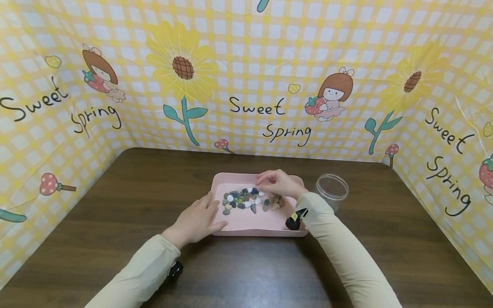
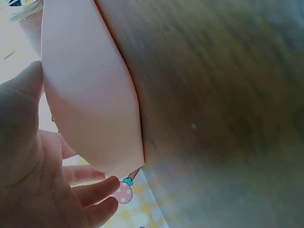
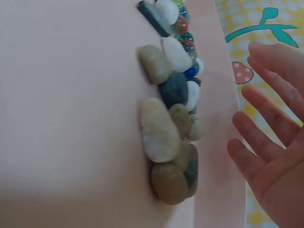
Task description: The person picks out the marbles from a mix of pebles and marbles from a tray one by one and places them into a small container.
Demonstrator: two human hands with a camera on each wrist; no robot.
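A pink tray point(image 1: 258, 221) holds a low heap of smooth pebbles point(image 3: 160, 133) in grey, tan and white. Among them lie shiny glass marbles point(image 3: 182, 25) in blue, red and green. My left hand point(image 1: 195, 219) rests at the tray's left side, fingers spread along the rim and thumb toward the front. In the left wrist view its fingers lie beside the pink wall point(image 2: 90, 90). Over the far part of the tray, my right hand point(image 1: 280, 183) hovers beside the heap. Its fingers point(image 3: 259, 142) are extended and slightly bent, with nothing visible between them.
A clear round jar point(image 1: 332, 188) with its mouth uncovered stands right of the tray, close to the right forearm. Dark wooden table point(image 1: 254, 269) surrounds the tray. A yellow checked cloth point(image 1: 254, 77) rises as a wall behind and on both sides.
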